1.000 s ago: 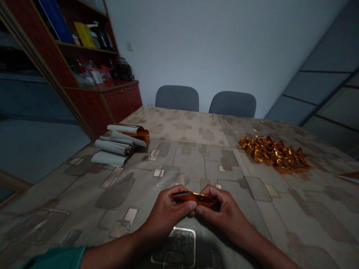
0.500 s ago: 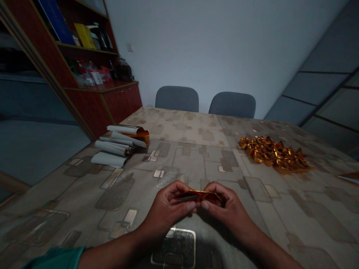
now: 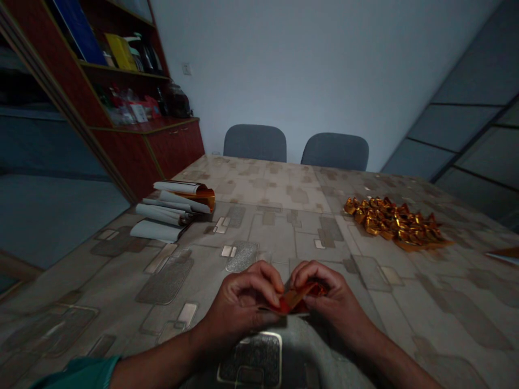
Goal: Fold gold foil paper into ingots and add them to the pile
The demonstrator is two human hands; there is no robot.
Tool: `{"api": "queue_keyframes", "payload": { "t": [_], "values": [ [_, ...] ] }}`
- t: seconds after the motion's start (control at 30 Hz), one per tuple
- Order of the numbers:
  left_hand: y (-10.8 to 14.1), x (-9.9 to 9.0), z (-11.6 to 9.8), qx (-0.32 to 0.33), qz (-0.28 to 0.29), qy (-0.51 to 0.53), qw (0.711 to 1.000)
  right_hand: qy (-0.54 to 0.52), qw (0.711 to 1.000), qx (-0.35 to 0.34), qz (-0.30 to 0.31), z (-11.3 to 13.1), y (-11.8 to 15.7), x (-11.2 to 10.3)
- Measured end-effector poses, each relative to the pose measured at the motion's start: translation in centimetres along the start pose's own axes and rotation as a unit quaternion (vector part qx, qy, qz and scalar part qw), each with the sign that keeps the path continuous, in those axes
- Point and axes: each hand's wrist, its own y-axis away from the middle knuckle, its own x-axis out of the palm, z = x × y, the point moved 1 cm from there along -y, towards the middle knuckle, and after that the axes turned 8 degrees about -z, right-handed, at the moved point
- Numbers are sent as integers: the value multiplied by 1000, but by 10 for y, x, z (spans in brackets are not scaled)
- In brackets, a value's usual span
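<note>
One red-brown cabinet [image 3: 174, 143] stands past the table's far left corner; one loose bundle of foil-backed paper sheets [image 3: 162, 213], its layers too tightly overlapped to count, lies by the left edge of the table [image 3: 284, 237]; patterned tablecloth spans from it to the hands.

One left hand [image 3: 249, 297] pinches the left end of one partly folded orange-gold foil piece [image 3: 294, 301], held above the near part of the table, at mid-width; two grey chairs [image 3: 254, 143] [image 3: 334, 152] stand at the far edge; one right hand [image 3: 330, 292] grips the foil piece's right end, thumb against fingers.

One cluster of folded gold foil shapes [image 3: 395, 221], too crowded to count, lies towards the right edge; farther right, one foil sheet [image 3: 505, 255] is cut off by the view.
</note>
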Motion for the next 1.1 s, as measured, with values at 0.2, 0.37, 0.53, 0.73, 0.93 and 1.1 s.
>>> {"api": "queue_keyframes", "payload": {
  "t": [0.2,0.37,0.53,0.73,0.93,1.1],
  "values": [
    [3,1,1,-8,41,-31,999,-14,999,15,24,2,3,1],
    [6,5,5,-67,11,-19,998,8,999,11,30,8,2,2],
    [8,6,9,-142,-14,21,990,47,999,4,14,8,1,2],
    [11,8,12,-228,-31,63,971,60,998,9,30,6,0,1],
    [11,9,12,-281,-50,76,955,76,996,-5,54,8,0,4],
    [11,9,10,-332,-53,90,937,119,991,-26,65,10,-1,7]
  ]
}}
